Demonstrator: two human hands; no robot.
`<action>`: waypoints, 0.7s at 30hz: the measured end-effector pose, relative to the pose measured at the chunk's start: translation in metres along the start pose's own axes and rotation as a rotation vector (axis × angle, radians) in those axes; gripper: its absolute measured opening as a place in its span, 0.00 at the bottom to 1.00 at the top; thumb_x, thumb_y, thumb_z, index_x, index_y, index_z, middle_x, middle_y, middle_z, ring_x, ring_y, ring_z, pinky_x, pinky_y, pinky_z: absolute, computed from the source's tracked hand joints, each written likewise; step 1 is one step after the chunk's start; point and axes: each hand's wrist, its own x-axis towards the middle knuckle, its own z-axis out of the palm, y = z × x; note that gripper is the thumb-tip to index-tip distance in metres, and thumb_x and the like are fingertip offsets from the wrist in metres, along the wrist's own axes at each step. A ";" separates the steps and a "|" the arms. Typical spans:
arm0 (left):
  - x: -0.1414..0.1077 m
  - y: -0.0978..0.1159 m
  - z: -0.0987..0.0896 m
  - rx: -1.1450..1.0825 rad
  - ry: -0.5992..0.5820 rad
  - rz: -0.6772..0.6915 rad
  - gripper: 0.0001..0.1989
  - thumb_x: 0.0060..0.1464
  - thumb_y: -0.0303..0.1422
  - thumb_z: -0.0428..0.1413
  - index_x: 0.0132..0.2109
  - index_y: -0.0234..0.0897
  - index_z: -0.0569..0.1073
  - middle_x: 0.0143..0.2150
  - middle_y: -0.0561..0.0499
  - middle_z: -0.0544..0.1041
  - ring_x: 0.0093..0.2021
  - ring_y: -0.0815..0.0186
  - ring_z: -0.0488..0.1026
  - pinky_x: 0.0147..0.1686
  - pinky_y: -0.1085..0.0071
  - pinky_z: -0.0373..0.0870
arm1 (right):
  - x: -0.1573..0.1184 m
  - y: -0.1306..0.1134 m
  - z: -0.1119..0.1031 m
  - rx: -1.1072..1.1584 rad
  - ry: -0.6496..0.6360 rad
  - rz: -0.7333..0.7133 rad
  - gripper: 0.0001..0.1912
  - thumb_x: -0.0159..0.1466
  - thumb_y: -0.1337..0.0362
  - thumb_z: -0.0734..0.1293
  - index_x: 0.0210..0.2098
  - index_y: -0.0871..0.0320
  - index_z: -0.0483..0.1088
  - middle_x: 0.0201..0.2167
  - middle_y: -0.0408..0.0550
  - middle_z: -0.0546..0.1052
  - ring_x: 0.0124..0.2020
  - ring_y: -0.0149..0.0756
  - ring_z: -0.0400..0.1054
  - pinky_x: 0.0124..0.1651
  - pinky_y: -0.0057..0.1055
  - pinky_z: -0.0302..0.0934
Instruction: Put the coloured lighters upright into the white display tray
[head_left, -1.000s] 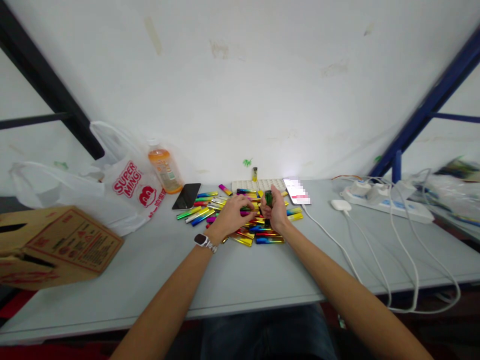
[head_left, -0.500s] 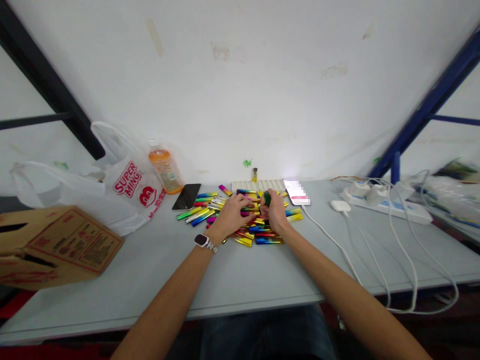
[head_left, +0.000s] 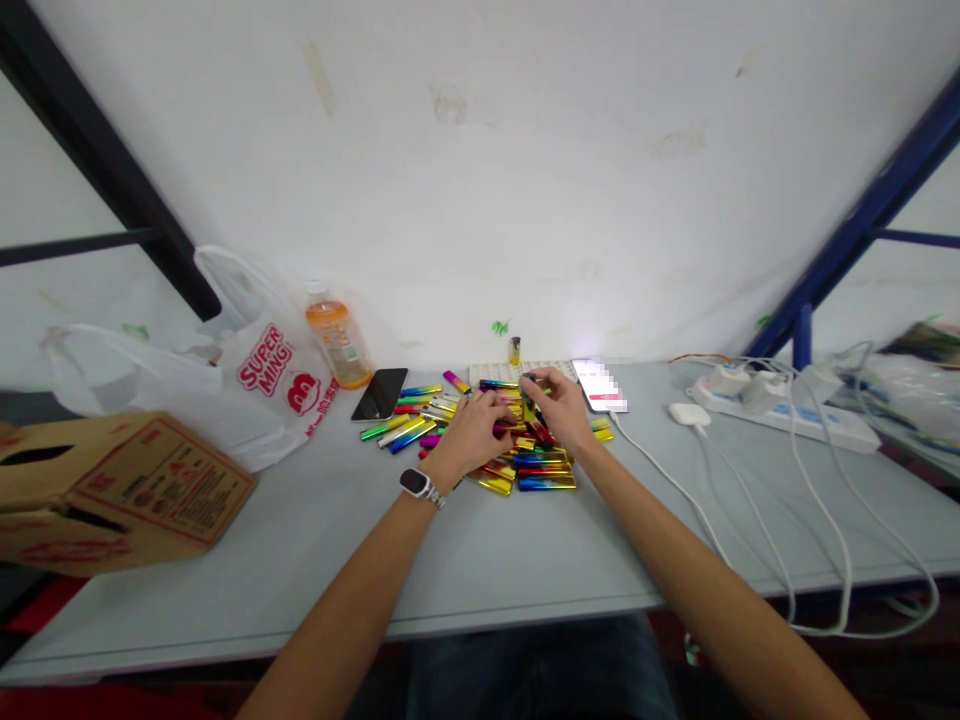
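Shiny metallic-coloured lighter sleeves (head_left: 547,483), in yellow, blue, red, green and silver, lie in a loose pile on the desk. My left hand (head_left: 477,432), a watch on its wrist, bends over the middle of the pile. Its fingers are curled in, with reddish sleeves by the tips; what they grip is partly hidden. On the right of the pile, my right hand (head_left: 562,403) pinches a slim lighter (head_left: 528,386) with a dark top between thumb and fingers. Behind the pile, one yellow lighter (head_left: 514,350) stands upright on a white slotted tray (head_left: 487,372).
A dark phone (head_left: 380,394) and an orange bottle (head_left: 339,340) are left of the pile, beside a white plastic bag (head_left: 225,400) and a cardboard box (head_left: 142,490). To the right are a lit phone (head_left: 596,380), a charger (head_left: 688,415), a power strip (head_left: 795,418) and trailing white cables.
My right hand has loosened from a fist around the green-looking lighter into a fingertip pinch and turned. My left hand has stayed over the pile, its fingers more curled. The view has shifted slightly.
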 end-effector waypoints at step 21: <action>0.001 -0.005 -0.009 -0.097 -0.022 0.036 0.07 0.61 0.29 0.58 0.46 0.39 0.76 0.48 0.46 0.78 0.52 0.55 0.73 0.53 0.55 0.68 | 0.132 0.047 -0.003 -0.653 -0.265 -0.279 0.06 0.59 0.68 0.68 0.35 0.58 0.77 0.31 0.46 0.81 0.31 0.35 0.71 0.43 0.34 0.65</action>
